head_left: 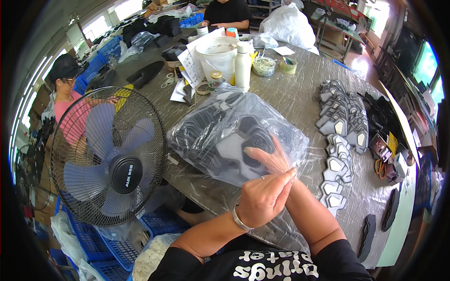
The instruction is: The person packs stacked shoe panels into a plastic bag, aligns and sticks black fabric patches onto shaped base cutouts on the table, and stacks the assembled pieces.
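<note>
A clear plastic bag (286,129) lies on the table in front of me, filled with stacked dark grey and black angular pads (232,146) that have lighter grey faces. My left hand (263,200), with a bracelet at the wrist, pinches the bag's edge at its near right side. My right hand (271,160) reaches through the opening into the bag. Its thumb and fingers are spread beside the pads, partly blurred by the plastic.
A fan (110,159) stands close on the left. Rows of similar pads (336,122) line the right, near orange-handled scissors (380,167). Beyond the bag are a white bucket (216,58) and a white bottle (242,68). Two people work at the left and far side.
</note>
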Available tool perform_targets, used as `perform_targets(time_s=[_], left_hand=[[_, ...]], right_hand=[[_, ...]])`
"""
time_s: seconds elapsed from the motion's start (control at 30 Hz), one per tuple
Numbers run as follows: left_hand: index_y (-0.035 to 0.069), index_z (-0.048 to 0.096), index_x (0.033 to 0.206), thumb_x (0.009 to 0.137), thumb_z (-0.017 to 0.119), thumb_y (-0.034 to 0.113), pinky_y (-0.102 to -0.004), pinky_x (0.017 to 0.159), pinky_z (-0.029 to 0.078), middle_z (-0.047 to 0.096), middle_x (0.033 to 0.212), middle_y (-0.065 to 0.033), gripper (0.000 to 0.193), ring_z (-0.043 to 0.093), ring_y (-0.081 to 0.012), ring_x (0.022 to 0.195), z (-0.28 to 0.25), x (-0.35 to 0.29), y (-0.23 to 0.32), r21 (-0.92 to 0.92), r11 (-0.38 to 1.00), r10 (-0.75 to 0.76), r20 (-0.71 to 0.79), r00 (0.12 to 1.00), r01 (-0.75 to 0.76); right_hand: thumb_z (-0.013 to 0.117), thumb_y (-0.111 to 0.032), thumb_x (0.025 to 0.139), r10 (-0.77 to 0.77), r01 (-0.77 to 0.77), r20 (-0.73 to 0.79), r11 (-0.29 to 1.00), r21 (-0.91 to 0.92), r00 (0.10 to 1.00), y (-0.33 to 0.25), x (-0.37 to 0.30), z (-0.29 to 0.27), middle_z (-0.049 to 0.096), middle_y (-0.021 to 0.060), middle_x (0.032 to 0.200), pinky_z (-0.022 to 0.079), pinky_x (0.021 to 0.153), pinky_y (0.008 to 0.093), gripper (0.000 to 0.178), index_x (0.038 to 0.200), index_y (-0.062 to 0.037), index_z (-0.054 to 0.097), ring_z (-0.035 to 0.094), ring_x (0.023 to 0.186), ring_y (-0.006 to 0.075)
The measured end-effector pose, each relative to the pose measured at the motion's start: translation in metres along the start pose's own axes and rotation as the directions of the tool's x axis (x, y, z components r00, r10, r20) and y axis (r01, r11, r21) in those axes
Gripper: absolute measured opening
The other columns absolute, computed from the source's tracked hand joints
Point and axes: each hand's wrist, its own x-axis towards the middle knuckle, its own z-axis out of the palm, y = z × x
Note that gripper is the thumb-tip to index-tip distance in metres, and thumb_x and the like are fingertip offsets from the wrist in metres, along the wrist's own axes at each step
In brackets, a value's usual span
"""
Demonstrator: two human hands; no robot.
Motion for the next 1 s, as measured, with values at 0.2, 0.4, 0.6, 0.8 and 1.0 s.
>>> perform_targets(time_s=[0.2,0.4,0.6,0.8,1.0], left_hand=[[-0.001,0.068,0.104,0.086,0.067,-0.002,-0.0306,0.052,0.049,0.07,0.078,-0.0119,0.018,0.065,-0.0219,0.058,-0.01,0.003,0.001,-0.004,1.0,0.02,-0.007,1.0,-0.02],[0.0,0.068,0.106,0.086,0.067,-0.001,-0.0318,0.054,0.05,0.07,0.081,-0.0111,0.02,0.066,-0.0227,0.06,0.003,-0.012,0.003,-0.045,0.998,0.04,0.057,0.998,-0.037],[0.0,0.068,0.107,0.086,0.068,-0.001,-0.0314,0.054,0.05,0.07,0.081,-0.011,0.021,0.066,-0.0232,0.061,-0.005,-0.015,-0.002,-0.111,0.994,-0.002,0.052,0.999,0.008],[0.0,0.068,0.107,0.085,0.068,-0.002,-0.031,0.054,0.05,0.069,0.08,-0.01,0.022,0.065,-0.0223,0.061,-0.004,-0.023,-0.006,-0.126,0.992,0.016,0.095,0.995,-0.004],[-0.003,0.066,0.109,0.086,0.066,0.004,-0.0335,0.056,0.051,0.068,0.08,-0.0121,0.024,0.065,-0.0246,0.063,0.001,-0.028,-0.008,-0.123,0.991,0.071,0.183,0.98,-0.049]], right_hand=[[0.08,-0.027,0.078,0.033,-0.067,0.13,0.959,0.274,0.991,-0.001,0.046,0.045,0.056,0.0217,0.126,0.05,0.09,0.0341,0.098,0.147,0.0079,0.021,0.059,0.11,0.0267],[0.075,-0.045,0.079,-0.081,0.078,-0.122,0.997,-0.028,0.989,0.029,0.106,0.082,0.047,0.0333,0.136,0.041,0.104,0.036,0.113,0.148,0.0149,0.009,0.052,0.125,0.0369],[0.072,-0.051,0.08,0.005,-0.013,-0.03,0.964,-0.265,1.0,0.02,0.094,0.061,0.042,0.0368,0.14,0.037,0.109,0.0363,0.116,0.147,0.018,0.008,0.045,0.132,0.0391],[0.079,-0.045,0.076,-0.178,0.192,0.082,0.793,-0.578,0.981,0.024,0.061,0.055,0.047,0.0357,0.135,0.042,0.104,0.0408,0.11,0.145,0.0159,0.02,0.047,0.129,0.0435],[0.073,-0.029,0.081,-0.309,0.22,-0.125,0.859,-0.463,0.943,0.043,0.087,0.077,0.062,0.0268,0.116,0.048,0.092,0.0408,0.089,0.147,0.0104,0.027,0.062,0.106,0.0371]])
